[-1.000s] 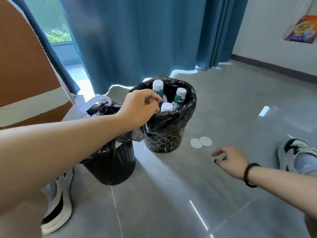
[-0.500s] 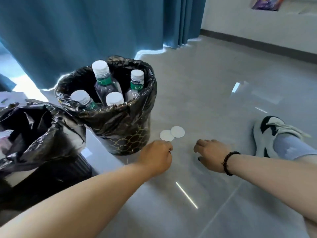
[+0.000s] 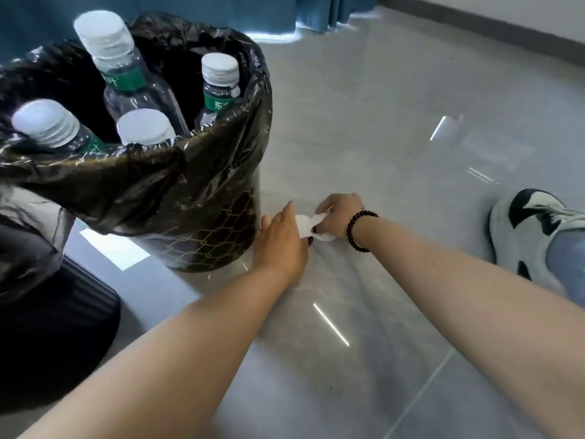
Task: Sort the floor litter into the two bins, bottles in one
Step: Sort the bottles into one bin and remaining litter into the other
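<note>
Two white round pads (image 3: pixel 304 224) lie on the grey floor just right of the patterned bin (image 3: pixel 202 242). My left hand (image 3: pixel 280 239) rests flat over the left pad, fingers extended. My right hand (image 3: pixel 340 217), with a dark bead bracelet, pinches the edge of the right pad between thumb and fingers. The patterned bin has a black liner and holds several clear water bottles (image 3: pixel 133 87) with white caps and green labels. A second black-lined bin (image 3: pixel 47 296) stands at the lower left, mostly cut off.
A blue curtain (image 3: pixel 221 11) hangs behind the bins. My right foot in a white and black sneaker (image 3: pixel 535 236) rests on the floor at the right. Glossy grey tiles stretch to the wall's dark skirting at the top right.
The view has dropped closer to the floor. Both hands have reached forward from short of the pads onto them; the left hand left the bottle bin a second ago.
</note>
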Demonstrator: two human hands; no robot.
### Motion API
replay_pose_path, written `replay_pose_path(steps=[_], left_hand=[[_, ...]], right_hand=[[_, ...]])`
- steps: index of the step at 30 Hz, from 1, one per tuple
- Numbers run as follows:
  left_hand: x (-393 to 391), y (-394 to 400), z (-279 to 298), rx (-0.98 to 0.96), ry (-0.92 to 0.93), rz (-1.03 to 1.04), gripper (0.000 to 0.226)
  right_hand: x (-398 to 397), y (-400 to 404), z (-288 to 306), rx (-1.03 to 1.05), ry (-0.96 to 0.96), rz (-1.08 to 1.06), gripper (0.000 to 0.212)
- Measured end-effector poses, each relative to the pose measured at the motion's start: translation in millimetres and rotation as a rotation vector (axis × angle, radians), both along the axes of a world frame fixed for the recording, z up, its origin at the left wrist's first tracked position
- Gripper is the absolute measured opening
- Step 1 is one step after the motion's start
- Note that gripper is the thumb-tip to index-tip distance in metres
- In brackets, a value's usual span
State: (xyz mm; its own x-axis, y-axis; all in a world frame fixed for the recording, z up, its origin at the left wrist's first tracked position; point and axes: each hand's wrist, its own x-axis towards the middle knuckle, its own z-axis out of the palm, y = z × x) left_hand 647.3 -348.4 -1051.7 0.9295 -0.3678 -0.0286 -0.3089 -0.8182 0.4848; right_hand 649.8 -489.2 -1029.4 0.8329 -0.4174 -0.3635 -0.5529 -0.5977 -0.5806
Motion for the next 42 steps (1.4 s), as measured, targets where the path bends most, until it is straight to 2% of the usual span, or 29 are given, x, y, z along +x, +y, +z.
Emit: replay_pose_path(steps=[2, 6, 10, 13, 17, 20, 25, 29, 32, 36, 42], left_hand=[[6.6, -4.3, 3.5, -0.05, 0.089, 0.042, 0.079], [14.8, -5.5, 17.2, 0.037, 0.304, 0.128, 0.067], [-13.4, 7.7, 29.6, 0.154, 0.318, 0.152, 0.066], [-39.2, 24.4, 36.1, 0.083, 0.37, 0.063, 0.035], [-63.5, 62.2, 67.1, -0.09, 0.521, 0.014, 0.04], [-75.3, 95.0, 106.7, -0.19, 0.603, 0.018, 0.024], [-95.3, 141.0, 190.7, -0.229, 0.464, -0.036, 0.004], [-110.1, 177.6, 267.4, -0.199, 0.471, -0.145, 0.021], [-110.9, 218.2, 313.7, -0.133, 0.357, -0.165, 0.019], [-99.6, 285.4, 344.4, -0.118, 0.185, -0.019, 0.016], [-90.5, 362.2, 351.0, 0.12, 0.074, 0.032, 0.019]], right_hand=[[-9.2, -0.3, 1.9, -0.023, 0.015, 0.004, 0.031], [-29.2, 0.9, 9.5, -0.043, 0.085, 0.033, 0.054], [-53.0, 15.4, 21.2, -0.179, 0.173, 0.083, 0.055], [-68.8, 24.5, 27.9, -0.187, 0.219, 0.11, 0.052], [-95.0, 44.8, 54.0, -0.196, 0.262, 0.214, 0.044], [-111.3, 59.3, 85.8, -0.104, 0.249, 0.212, 0.04], [-142.3, 61.5, 172.1, -0.065, 0.097, 0.163, 0.035], [-179.5, 78.0, 220.9, 0.071, 0.062, 0.154, 0.034], [-208.5, 99.4, 230.4, 0.195, 0.145, 0.264, 0.031], [-222.2, 132.0, 228.4, 0.219, 0.133, 0.372, 0.031], [-213.6, 183.0, 242.0, 0.327, -0.017, 0.459, 0.033]])
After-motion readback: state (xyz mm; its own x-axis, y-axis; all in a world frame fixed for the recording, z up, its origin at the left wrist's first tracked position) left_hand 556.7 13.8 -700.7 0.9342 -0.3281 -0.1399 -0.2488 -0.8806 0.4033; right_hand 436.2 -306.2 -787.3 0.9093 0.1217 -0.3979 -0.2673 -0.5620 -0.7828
